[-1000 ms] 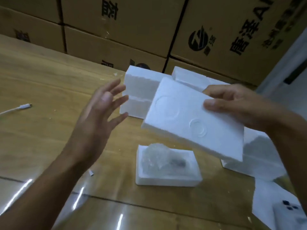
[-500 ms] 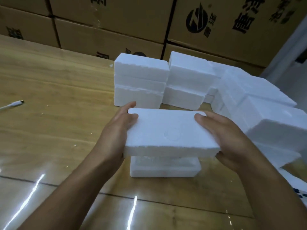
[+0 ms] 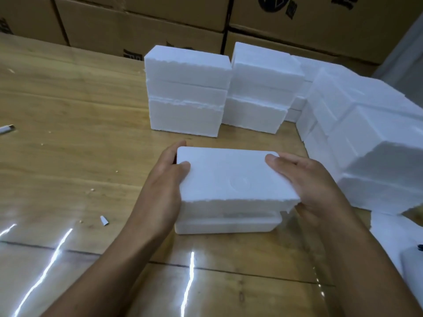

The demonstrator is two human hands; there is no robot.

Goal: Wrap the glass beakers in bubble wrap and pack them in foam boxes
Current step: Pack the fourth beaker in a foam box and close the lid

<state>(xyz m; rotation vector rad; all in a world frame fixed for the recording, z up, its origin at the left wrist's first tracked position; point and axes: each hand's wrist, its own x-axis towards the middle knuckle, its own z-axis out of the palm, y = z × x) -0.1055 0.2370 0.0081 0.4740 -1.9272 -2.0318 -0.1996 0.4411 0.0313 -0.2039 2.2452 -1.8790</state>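
A white foam lid is gripped at its two short ends, the left hand clasped around the left end with the thumb laid on top, and the right hand clasped around the right end, fingers spread over the top surface. The lid is held directly above the foam box base, which rests on the wooden desk; a narrow dark gap is seen between the two halves along the near edge, so the lid is not fully seated. A faint circular mark is pressed into the lid's top. The wrapped beaker itself cannot be seen, being covered by the lid.

Behind the hands, two stacks of closed foam boxes stand side by side, and a further row of foam boxes is lined up along the right. Brown cardboard cartons are stacked against the far edge of the desk. A white cable end lies at the left edge, and a small white scrap lies near the left forearm, among scattered foam crumbs.
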